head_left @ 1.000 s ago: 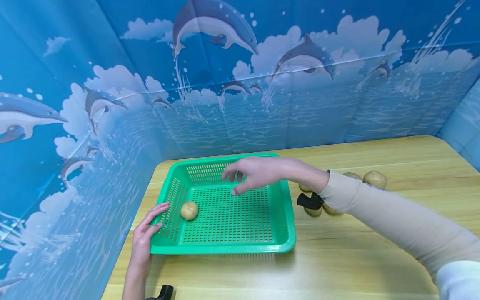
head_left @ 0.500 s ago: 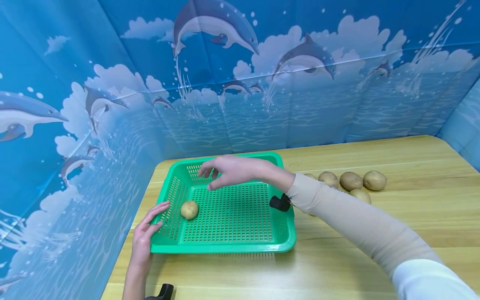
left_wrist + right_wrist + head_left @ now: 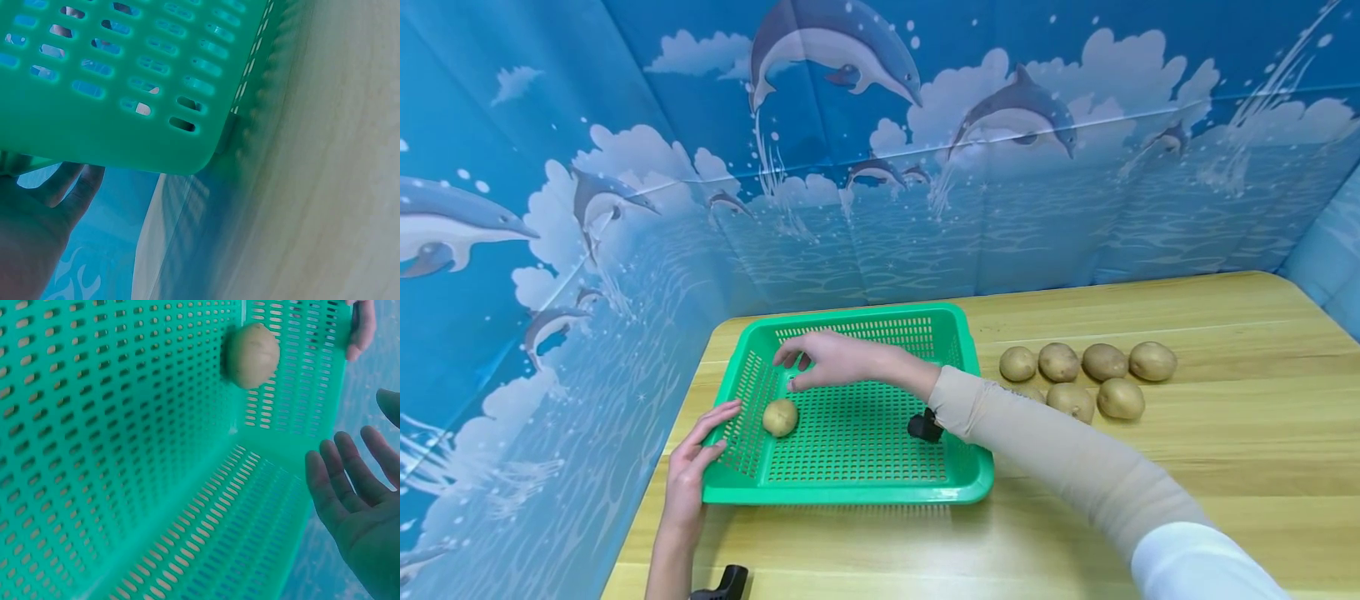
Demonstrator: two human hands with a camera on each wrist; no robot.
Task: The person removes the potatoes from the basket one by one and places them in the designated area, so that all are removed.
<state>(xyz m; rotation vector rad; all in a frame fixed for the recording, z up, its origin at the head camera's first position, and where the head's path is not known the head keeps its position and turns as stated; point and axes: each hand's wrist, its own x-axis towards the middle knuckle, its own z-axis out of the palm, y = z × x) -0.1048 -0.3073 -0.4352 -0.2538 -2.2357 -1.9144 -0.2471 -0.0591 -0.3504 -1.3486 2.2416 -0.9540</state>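
A green perforated basket (image 3: 966, 479) sits on the wooden table, with one potato (image 3: 780, 417) lying in its left part; the right wrist view shows the same potato (image 3: 252, 355) against the basket floor. My right hand (image 3: 808, 364) hovers inside the basket just above and behind that potato, fingers relaxed and spread, holding nothing. My left hand (image 3: 694, 467) rests with straight fingers against the basket's left rim; the left wrist view shows its fingers (image 3: 69, 184) under the rim (image 3: 125, 150).
Several more potatoes (image 3: 1078, 375) lie in a cluster on the table right of the basket. A blue dolphin-print backdrop (image 3: 880, 167) walls the back and left. A black object (image 3: 724, 581) sits at the table's near edge.
My right hand has moved left across the basket and lower, closing on the potato. Its arm has uncovered the potatoes on the table. The left hand has stayed put.
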